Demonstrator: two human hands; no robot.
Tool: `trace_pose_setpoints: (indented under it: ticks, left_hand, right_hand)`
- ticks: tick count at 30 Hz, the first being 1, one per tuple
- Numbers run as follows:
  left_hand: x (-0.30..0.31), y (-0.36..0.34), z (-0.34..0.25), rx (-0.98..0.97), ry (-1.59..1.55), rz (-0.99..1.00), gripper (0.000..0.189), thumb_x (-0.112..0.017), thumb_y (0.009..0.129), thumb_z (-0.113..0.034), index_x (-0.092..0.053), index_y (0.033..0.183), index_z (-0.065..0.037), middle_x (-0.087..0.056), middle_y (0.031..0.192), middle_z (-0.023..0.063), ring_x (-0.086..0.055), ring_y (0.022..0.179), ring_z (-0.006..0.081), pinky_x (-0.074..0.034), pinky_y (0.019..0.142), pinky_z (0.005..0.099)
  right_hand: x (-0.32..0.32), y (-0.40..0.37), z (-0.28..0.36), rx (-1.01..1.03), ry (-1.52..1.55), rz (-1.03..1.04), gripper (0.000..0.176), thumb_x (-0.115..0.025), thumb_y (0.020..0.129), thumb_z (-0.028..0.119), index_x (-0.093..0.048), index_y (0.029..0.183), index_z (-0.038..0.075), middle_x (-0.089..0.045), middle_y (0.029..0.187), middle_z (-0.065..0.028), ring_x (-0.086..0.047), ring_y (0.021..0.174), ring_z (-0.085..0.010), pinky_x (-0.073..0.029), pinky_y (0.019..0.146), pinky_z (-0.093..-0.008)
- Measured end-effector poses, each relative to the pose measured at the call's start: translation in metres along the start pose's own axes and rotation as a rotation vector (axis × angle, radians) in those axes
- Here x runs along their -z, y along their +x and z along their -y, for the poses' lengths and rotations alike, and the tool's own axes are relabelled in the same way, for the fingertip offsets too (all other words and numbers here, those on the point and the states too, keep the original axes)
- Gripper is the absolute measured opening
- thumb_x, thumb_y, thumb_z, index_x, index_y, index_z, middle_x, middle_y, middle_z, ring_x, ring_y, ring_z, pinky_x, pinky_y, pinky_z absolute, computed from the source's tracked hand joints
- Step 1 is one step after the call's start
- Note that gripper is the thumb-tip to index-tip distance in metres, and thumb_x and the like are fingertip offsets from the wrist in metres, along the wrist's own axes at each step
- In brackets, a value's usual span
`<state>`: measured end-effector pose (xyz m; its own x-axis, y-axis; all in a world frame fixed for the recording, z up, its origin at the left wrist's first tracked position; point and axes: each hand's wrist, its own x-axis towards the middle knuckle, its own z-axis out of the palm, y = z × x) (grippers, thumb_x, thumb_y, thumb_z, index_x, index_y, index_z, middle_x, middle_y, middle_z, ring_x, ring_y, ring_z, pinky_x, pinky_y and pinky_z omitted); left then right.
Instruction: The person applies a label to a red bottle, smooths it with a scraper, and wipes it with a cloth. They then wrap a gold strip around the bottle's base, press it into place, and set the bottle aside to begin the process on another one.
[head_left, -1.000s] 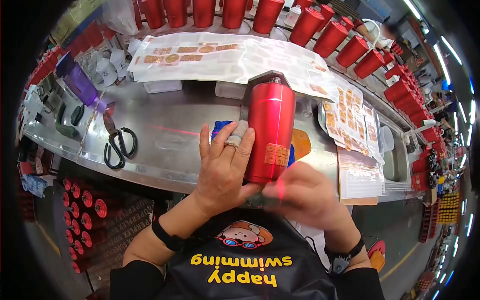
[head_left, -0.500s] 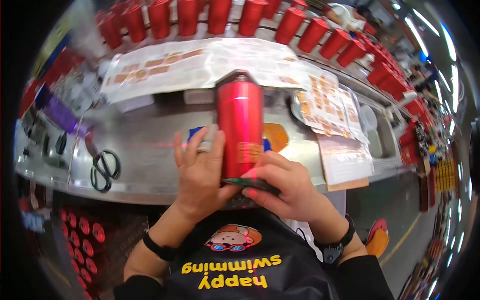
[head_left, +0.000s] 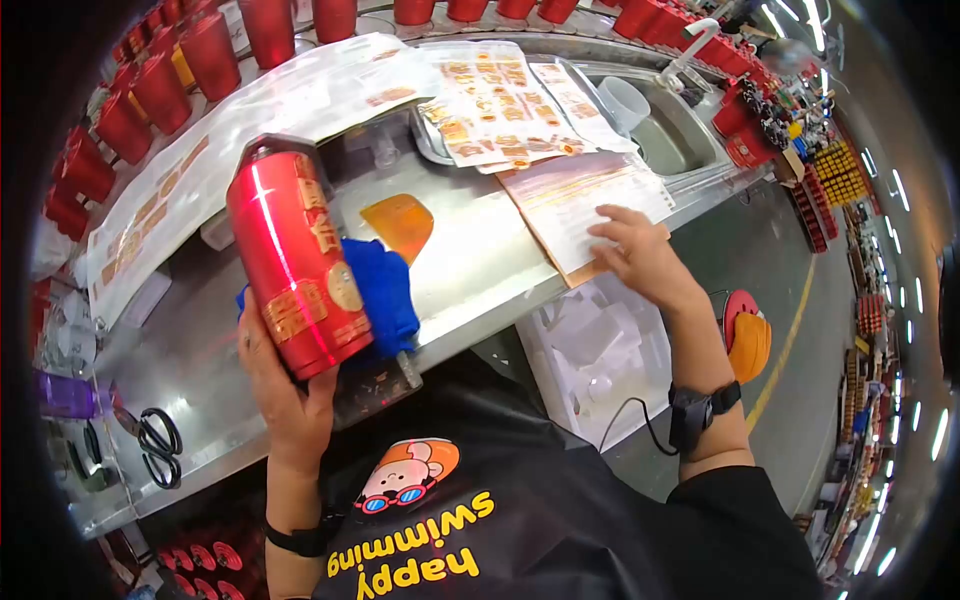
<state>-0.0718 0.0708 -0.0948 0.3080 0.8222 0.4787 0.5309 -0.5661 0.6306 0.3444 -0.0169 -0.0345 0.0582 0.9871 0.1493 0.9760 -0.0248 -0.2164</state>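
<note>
A shiny red cylinder (head_left: 290, 250) with gold patterned decals leans at a tilt over the metal table, and my left hand (head_left: 285, 390) is wrapped round its lower end. Beside the cylinder lies a blue cloth (head_left: 382, 295). My right hand (head_left: 640, 255) is over a stack of white sheets (head_left: 590, 210) on a brown board, fingers spread and holding nothing. An amber, rounded flat piece (head_left: 402, 225) rests on the table between the cloth and the printed decal sheets (head_left: 500, 105).
Black-handled scissors (head_left: 160, 447) lie at the lower left near a purple object (head_left: 65, 395). Red cylinders (head_left: 160, 90) line the far edge. A sink (head_left: 680, 135) with a faucet (head_left: 695, 40) is at the right, and a white box (head_left: 600, 355) stands below the table edge.
The view has turned to the right. My right hand has left the cylinder and moved over the sheets. The cylinder has rotated in my left hand, showing more gold decals. The dark green piece is gone from view.
</note>
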Motion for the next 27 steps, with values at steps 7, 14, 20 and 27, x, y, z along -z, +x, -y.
trace_pose_setpoints:
  ticks: [7,14,20,27]
  left_hand:
    - [0.002,0.001,-0.005,0.017,-0.005,-0.009,0.085,-0.060,0.092,-0.044,-0.025,0.148,0.008,-0.033,0.151,0.0277,-0.031,0.140,0.0434,-0.022,0.115,0.0493]
    - [0.001,-0.003,0.000,0.052,0.006,-0.025,0.086,-0.059,0.092,-0.050,-0.027,0.148,0.008,-0.035,0.149,0.0278,-0.034,0.138,0.0433,-0.025,0.114,0.0484]
    - [0.003,-0.002,-0.001,0.050,0.022,-0.027,0.087,-0.060,0.090,-0.052,-0.030,0.147,0.007,-0.039,0.147,0.0262,-0.036,0.137,0.0420,-0.026,0.113,0.0480]
    - [0.003,0.001,-0.007,0.046,0.008,-0.040,0.085,-0.067,0.087,-0.044,-0.032,0.145,0.008,-0.042,0.144,0.0254,-0.040,0.132,0.0437,-0.030,0.111,0.0493]
  right_hand:
    - [-0.028,0.026,-0.007,-0.047,-0.086,-0.132,0.032,-0.059,0.084,0.001,-0.066,0.115,0.006,-0.059,0.124,-0.0178,-0.053,0.118,-0.0362,-0.049,0.095,-0.0420]
    - [-0.039,0.045,-0.010,0.077,-0.067,-0.063,0.031,-0.060,0.083,0.009,-0.065,0.114,0.009,-0.058,0.124,-0.0118,-0.051,0.120,-0.0345,-0.051,0.089,-0.0440]
    - [-0.033,0.059,-0.008,0.092,0.159,-0.226,0.027,-0.075,0.079,0.017,-0.069,0.102,0.004,-0.053,0.126,-0.0247,-0.050,0.117,-0.0423,-0.044,0.100,-0.0452]
    - [-0.034,0.069,-0.009,0.143,0.090,-0.129,0.014,-0.067,0.073,0.002,-0.064,0.087,0.003,-0.055,0.118,-0.0222,-0.051,0.113,-0.0410,-0.044,0.097,-0.0462]
